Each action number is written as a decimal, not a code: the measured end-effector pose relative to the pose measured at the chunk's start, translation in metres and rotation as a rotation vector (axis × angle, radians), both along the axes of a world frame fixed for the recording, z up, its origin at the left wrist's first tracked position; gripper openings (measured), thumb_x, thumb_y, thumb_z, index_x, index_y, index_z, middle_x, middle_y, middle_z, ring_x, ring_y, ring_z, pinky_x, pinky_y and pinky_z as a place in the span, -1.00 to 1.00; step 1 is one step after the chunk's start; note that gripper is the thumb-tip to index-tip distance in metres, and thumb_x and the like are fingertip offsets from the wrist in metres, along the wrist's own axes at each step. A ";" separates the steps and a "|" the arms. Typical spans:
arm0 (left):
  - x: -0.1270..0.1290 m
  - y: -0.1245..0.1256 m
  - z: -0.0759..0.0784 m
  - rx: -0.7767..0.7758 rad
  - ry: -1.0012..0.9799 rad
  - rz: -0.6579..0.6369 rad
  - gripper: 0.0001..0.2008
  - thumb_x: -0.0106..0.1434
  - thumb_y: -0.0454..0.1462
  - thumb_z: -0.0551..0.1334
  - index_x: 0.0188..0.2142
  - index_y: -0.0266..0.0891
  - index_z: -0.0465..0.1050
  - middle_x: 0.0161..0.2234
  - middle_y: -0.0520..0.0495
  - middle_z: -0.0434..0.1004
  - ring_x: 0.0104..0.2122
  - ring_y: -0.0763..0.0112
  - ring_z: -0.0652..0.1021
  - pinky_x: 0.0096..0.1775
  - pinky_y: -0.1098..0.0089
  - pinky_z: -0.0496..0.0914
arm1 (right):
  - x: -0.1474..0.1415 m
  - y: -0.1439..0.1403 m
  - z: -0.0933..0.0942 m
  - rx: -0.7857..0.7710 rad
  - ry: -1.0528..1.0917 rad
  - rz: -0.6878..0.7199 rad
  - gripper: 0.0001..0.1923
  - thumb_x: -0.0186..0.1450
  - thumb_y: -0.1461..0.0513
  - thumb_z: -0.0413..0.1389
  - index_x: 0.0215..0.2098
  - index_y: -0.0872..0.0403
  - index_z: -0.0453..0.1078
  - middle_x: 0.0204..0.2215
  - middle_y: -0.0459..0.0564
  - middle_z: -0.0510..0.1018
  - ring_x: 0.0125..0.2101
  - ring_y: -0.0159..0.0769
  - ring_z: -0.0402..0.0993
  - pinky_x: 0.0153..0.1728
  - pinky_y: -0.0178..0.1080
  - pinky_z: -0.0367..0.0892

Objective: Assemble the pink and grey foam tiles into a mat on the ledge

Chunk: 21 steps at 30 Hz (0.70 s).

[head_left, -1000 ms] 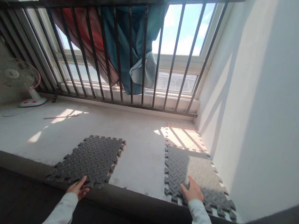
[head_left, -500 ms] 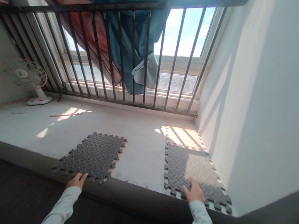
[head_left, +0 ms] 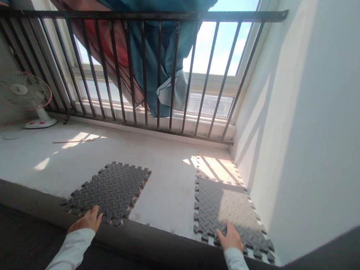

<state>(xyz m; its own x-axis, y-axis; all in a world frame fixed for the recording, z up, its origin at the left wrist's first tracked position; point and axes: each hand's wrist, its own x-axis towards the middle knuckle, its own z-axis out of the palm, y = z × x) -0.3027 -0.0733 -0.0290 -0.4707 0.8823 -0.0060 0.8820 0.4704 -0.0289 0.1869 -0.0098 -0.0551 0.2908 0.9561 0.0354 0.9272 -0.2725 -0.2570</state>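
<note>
Shifting since 0.5 s ago, the bare left hand (head_left: 85, 221) is now laying its fingers over the near edge of a dark-grey interlocking foam mat (head_left: 111, 189); whether it is gripping, I cannot tell. That mat is lying on a white ledge (head_left: 167, 184), slightly overhanging its front. Open, the bare right hand (head_left: 230, 237) is spreading thumb from finger over a 2nd grey foam mat (head_left: 213, 201) lying beside a white wall (head_left: 326, 122).
</note>
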 end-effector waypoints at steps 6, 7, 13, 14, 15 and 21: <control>0.052 0.028 0.021 -0.036 -0.073 -0.529 -0.67 0.13 -0.25 0.06 -0.08 -0.13 0.32 -0.08 -0.08 0.37 -0.08 0.34 0.36 -0.06 0.39 0.24 | 0.001 0.000 -0.002 0.008 -0.004 0.001 -0.50 0.14 0.17 -0.13 0.03 0.16 0.17 -0.02 0.10 0.35 -0.02 -0.21 0.25 -0.06 -0.18 0.20; 0.061 0.033 0.024 -0.115 -0.073 -0.574 -0.63 0.08 -0.26 0.12 -0.07 -0.13 0.32 -0.07 -0.09 0.35 -0.06 0.30 0.34 -0.06 0.36 0.25 | 0.001 0.000 -0.002 0.011 0.000 0.003 -0.50 0.14 0.17 -0.13 0.03 0.17 0.17 -0.02 0.11 0.35 -0.02 -0.21 0.24 -0.06 -0.18 0.19; 0.082 0.052 0.021 -0.450 0.039 -0.563 -0.58 0.02 -0.50 0.02 -0.17 -0.11 0.38 -0.09 -0.11 0.36 -0.04 0.26 0.34 -0.17 0.30 0.31 | -0.001 -0.005 0.003 0.009 0.032 -0.025 -0.52 0.13 0.20 -0.11 0.03 0.13 0.19 -0.01 0.08 0.35 0.00 -0.23 0.23 -0.06 -0.19 0.19; 0.081 0.054 0.019 -0.456 0.042 -0.549 -0.55 0.02 -0.52 -0.02 -0.18 -0.10 0.38 -0.09 -0.10 0.36 -0.07 0.29 0.37 -0.17 0.30 0.30 | -0.001 -0.005 0.005 0.005 0.036 -0.032 -0.52 0.13 0.21 -0.10 0.03 0.12 0.19 -0.01 0.08 0.35 0.00 -0.23 0.22 -0.06 -0.19 0.19; 0.080 0.056 0.018 -0.466 0.040 -0.542 -0.54 0.03 -0.54 -0.04 -0.19 -0.09 0.39 -0.10 -0.09 0.37 -0.09 0.31 0.40 -0.17 0.30 0.30 | -0.002 -0.006 0.007 -0.003 0.039 -0.037 -0.52 0.12 0.22 -0.09 0.03 0.12 0.19 -0.01 0.07 0.35 0.01 -0.24 0.22 -0.05 -0.20 0.18; 0.088 0.062 0.037 -0.597 0.035 -0.557 -0.58 0.09 -0.48 -0.08 -0.19 -0.16 0.43 -0.09 -0.17 0.40 -0.12 0.18 0.45 -0.18 0.25 0.31 | -0.006 -0.007 0.018 -0.065 0.026 -0.044 -0.50 0.13 0.22 -0.06 0.05 0.15 0.17 0.01 0.07 0.32 0.03 -0.25 0.19 -0.02 -0.23 0.13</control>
<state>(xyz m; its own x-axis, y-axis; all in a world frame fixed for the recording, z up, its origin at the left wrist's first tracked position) -0.2152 -0.0115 0.0083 0.0274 0.8395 -0.5426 0.9758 -0.1403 -0.1678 0.1812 -0.0168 -0.0375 0.3329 0.9423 -0.0348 0.9071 -0.3301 -0.2612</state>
